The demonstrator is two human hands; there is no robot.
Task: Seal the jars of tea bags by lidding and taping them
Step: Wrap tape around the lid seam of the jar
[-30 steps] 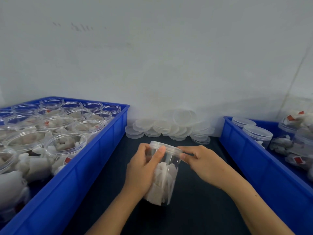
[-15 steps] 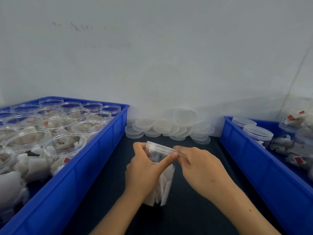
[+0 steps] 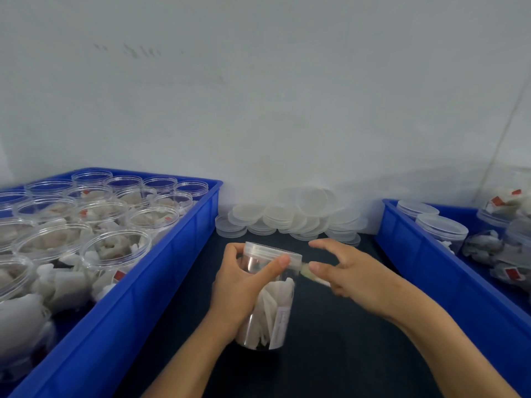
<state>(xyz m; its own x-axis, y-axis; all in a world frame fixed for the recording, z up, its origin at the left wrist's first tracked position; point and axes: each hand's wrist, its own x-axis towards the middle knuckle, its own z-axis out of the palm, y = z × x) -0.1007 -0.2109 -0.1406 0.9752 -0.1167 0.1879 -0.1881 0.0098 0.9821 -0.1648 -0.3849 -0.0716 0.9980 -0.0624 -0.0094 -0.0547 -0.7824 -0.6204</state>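
A clear plastic jar [image 3: 273, 311] of white tea bags stands tilted on the dark table [image 3: 330, 363], with a clear lid [image 3: 270, 251] on it. My left hand [image 3: 238, 285] grips the jar's upper part, its thumb pressing against the lid's rim. My right hand [image 3: 353, 277] is just right of the lid. Its thumb and lower fingers pinch a short strip of clear tape [image 3: 306, 272] that runs from the lid's edge toward the hand. The index finger sticks out above it.
A blue bin [image 3: 161, 271] on the left holds several open jars of tea bags. A second blue bin [image 3: 431, 277] on the right holds lidded jars. A pile of loose clear lids [image 3: 290, 216] lies against the wall behind the jar.
My right hand has drawn away to the right from the lid, with the tape strip now stretched between them. My left thumb has stayed pressed on the lid's rim.
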